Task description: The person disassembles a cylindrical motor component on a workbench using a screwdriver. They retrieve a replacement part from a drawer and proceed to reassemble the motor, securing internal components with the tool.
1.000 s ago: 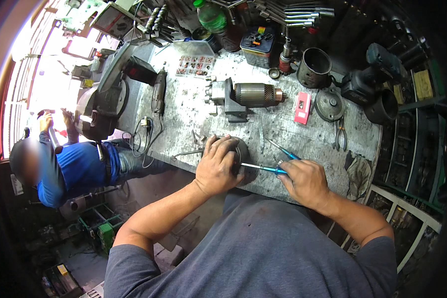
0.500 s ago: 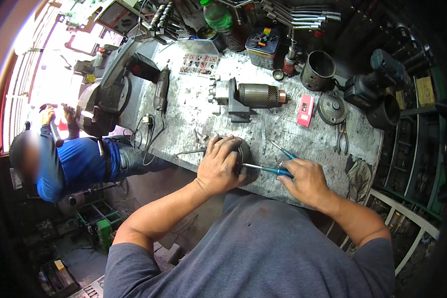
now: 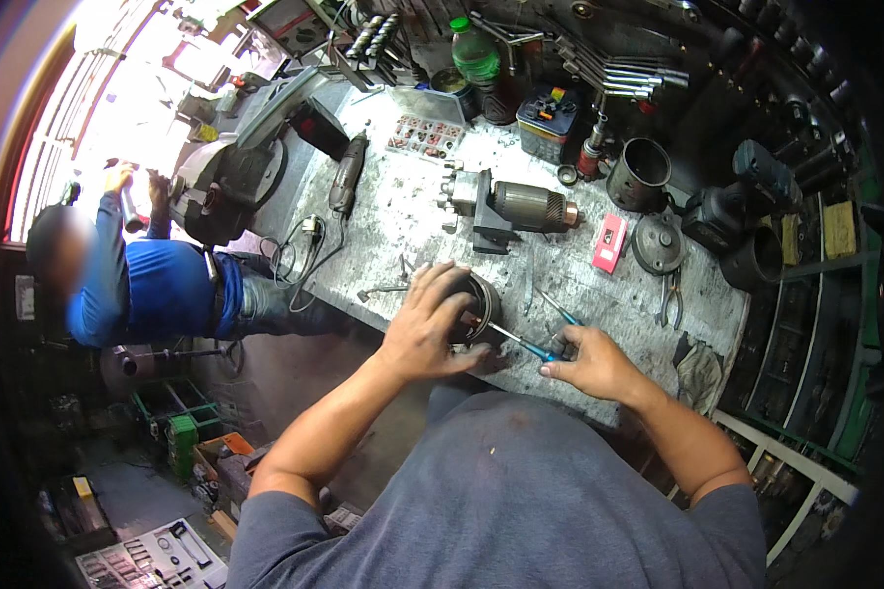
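Observation:
A dark, round metal housing [image 3: 485,304] rests near the front edge of the bench, its open side partly showing. My left hand [image 3: 424,322] is curled over its left side, steadying it and hiding much of it. From the right, my right hand [image 3: 594,363] grips a blue-handled screwdriver [image 3: 523,344], whose shaft slants up-left with the tip at the housing's opening. A second blue-handled screwdriver [image 3: 561,308] lies just beyond my right hand. Farther back, a motor armature [image 3: 532,207] sits on its side in a metal end bracket [image 3: 486,221].
A red box [image 3: 610,243], a round metal cover [image 3: 658,244], pliers [image 3: 669,299] and a rag [image 3: 698,374] are to the right. A corded rotary tool [image 3: 349,172] and a parts organizer [image 3: 424,134] lie at the back left. Someone in blue [image 3: 167,290] works at the left.
The whole view has shifted slightly. My left hand has turned on the housing, and more of its opening shows. The screwdriver now slopes more steeply, with its handle lower.

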Demonstrator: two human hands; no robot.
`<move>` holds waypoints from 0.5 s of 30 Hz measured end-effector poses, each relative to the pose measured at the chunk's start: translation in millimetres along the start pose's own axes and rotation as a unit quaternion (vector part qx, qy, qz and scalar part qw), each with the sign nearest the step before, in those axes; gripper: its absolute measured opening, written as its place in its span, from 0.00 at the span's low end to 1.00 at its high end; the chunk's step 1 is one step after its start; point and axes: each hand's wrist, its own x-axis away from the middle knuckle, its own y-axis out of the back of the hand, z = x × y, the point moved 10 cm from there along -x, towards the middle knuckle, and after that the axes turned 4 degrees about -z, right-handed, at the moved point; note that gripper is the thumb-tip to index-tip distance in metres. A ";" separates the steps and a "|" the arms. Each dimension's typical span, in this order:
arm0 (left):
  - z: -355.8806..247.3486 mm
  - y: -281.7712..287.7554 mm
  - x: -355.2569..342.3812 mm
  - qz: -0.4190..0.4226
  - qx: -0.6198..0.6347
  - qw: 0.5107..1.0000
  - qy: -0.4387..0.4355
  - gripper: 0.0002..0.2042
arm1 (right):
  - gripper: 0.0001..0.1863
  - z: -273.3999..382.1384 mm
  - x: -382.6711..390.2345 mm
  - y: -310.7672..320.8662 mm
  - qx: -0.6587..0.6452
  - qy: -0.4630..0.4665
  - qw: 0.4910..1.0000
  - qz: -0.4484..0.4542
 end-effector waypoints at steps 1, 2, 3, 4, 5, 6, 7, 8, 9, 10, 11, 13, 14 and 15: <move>2.7 11.0 8.2 -0.019 -0.002 1.000 0.009 0.30 | 0.26 1.8 2.8 4.7 0.038 0.008 0.999 -0.026; 5.8 23.7 16.7 -0.059 -0.023 0.998 0.021 0.29 | 0.26 3.3 3.6 8.6 0.088 0.014 0.995 -0.051; 14.2 31.8 28.1 -0.078 -0.025 0.994 0.066 0.25 | 0.24 0.2 3.9 3.7 0.041 0.002 0.999 -0.027; 18.2 37.8 37.5 -0.094 -0.021 0.992 0.078 0.24 | 0.23 -3.3 2.6 -0.2 0.007 -0.011 1.000 -0.007; 25.3 41.9 46.7 -0.104 -0.024 0.989 0.101 0.23 | 0.22 -6.9 0.5 -5.1 -0.022 -0.024 0.999 0.013; 28.8 45.6 55.0 -0.117 -0.020 0.988 0.103 0.22 | 0.22 -15.3 0.1 -11.1 -0.077 -0.065 0.994 0.039; 34.1 47.5 62.3 -0.127 -0.019 0.985 0.111 0.22 | 0.21 -22.9 -0.3 -17.4 -0.127 -0.106 0.984 0.065; 38.6 49.0 69.8 -0.136 -0.019 0.984 0.116 0.22 | 0.21 -31.4 1.8 -25.0 -0.175 -0.157 0.968 0.090; 44.2 48.4 76.1 -0.137 -0.010 0.982 0.127 0.21 | 0.21 -31.6 0.9 -25.4 -0.180 -0.156 0.967 0.093; 49.3 47.5 81.6 -0.139 -0.002 0.981 0.137 0.21 | 0.21 -33.0 1.4 -26.5 -0.181 -0.165 0.965 0.096; 54.5 46.4 84.8 -0.146 0.007 0.979 0.140 0.20 | 0.21 -34.3 4.1 -26.8 -0.183 -0.178 0.962 0.098; 61.7 42.8 90.0 -0.146 0.035 0.979 0.140 0.22 | 0.19 -19.4 3.1 -17.4 -0.080 -0.108 0.989 0.068; 64.8 41.7 90.4 -0.147 0.050 0.979 0.133 0.22 | 0.19 -1.9 3.2 -8.0 0.016 -0.034 0.999 0.027; 69.8 40.7 89.6 -0.147 0.062 0.979 0.129 0.22 | 0.20 15.8 5.0 -2.6 0.123 0.025 0.992 -0.007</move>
